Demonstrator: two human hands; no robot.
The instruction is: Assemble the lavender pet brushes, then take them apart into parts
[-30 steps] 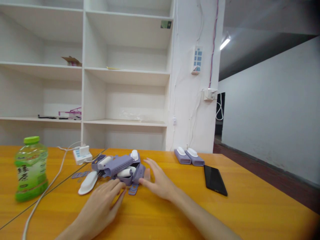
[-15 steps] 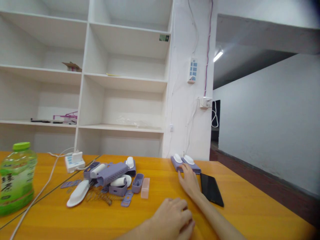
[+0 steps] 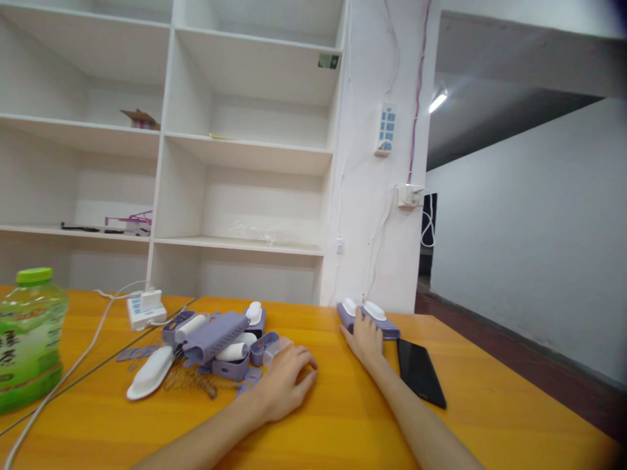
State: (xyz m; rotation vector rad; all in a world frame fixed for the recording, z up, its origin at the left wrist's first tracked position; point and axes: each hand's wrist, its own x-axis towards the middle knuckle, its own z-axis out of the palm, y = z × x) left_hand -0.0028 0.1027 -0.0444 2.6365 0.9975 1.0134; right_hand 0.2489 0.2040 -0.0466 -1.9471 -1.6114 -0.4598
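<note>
My left hand (image 3: 287, 384) is low over the table at the right edge of a pile of purple and white parts. Its fingers are loosely bent, with the thumb apart, and they partly cover a small translucent pink box (image 3: 272, 352). Whether they touch the box I cannot tell. My right hand (image 3: 365, 339) rests with fingers stretched over the front of a purple piece with white oval tops (image 3: 375, 311) at the back of the table. In the pile are a perforated purple casing (image 3: 216, 335), white rollers (image 3: 231, 352), an open purple box (image 3: 263, 346) and a white oval part (image 3: 151, 373).
A black phone (image 3: 421, 372) lies right of my right forearm. At the left stand a green-capped bottle (image 3: 32, 343) and a white power strip (image 3: 147, 313) with a trailing cable. Springs (image 3: 196, 380) lie before the pile. White shelves (image 3: 245, 245) rise behind the table.
My left hand has moved left and away from me, from the front middle of the table to the translucent box. My right hand stays at the purple piece, its fingers shifted slightly. The view has tilted slightly.
</note>
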